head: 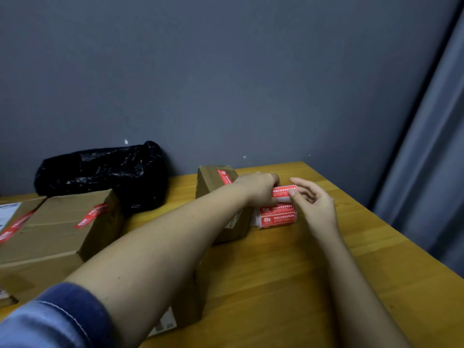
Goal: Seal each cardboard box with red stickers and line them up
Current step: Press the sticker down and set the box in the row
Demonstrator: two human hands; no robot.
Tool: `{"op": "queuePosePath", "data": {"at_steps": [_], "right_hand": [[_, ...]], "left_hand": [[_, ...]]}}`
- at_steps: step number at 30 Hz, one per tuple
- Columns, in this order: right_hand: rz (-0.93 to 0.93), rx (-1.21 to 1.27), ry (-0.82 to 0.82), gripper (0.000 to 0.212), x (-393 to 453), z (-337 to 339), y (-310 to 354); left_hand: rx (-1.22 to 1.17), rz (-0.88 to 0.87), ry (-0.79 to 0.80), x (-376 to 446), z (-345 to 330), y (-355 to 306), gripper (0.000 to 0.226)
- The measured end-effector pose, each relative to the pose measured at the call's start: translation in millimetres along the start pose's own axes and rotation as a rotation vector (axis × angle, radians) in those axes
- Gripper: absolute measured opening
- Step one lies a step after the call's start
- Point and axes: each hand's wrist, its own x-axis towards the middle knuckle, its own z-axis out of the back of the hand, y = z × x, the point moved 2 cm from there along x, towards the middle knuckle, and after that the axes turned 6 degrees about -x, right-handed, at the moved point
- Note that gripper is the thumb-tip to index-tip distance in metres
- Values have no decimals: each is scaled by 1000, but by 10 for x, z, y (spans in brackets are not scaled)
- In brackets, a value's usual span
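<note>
**Sticker mid-peel, several ways to spoil it**

Caught between both hands just above the sticker stack (277,217) on the wooden table (301,285): one red sticker (284,191), left end buried under the curled fingers of the left hand (258,188), right end pinched by the thumb of the right hand (315,200) against the fingers behind it. Cannot tell whether already free of the backing or half lifted.

Likely trouble from here:

- Folding onto itself — a loose adhesive strip held at both ends, apt to curl and stick face to face if slackened.
- Tearing, if pulled off the backing too sharply.
- Dragging the stack along, with nothing visibly pinning it down.
- Sticking to fingertips rather than cardboard on release.

Touching the left forearm, a small cardboard box (218,197) with one red seal on top already; probably the target for this strip. Risk there of nudging it out of position with the forearm. Further left, two larger boxes (62,227) already taped in red, and a black plastic bag (105,172) against the wall — well apart from the work. Crooked placement across a seam also possible.
</note>
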Motion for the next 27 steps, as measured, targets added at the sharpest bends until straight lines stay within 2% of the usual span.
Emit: {"op": "queuePosePath", "data": {"at_steps": [4,6,9,21,27], "right_hand": [[38,-24,-48,22,0,13,2],[52,-28,-78,18,0,9,8],[58,-28,-115,14,3,11,9],[85,-138,-144,14,-6,15,9],[210,-314,-258,9,-74,21,21]], "left_hand": [[-220,45,67,-9,1,15,55],[-322,76,70,2,12,11,45],[-333,76,23,23,49,0,33],[-403,100,-12,40,63,27,31],[-557,126,-9,68,66,65,15]]}}
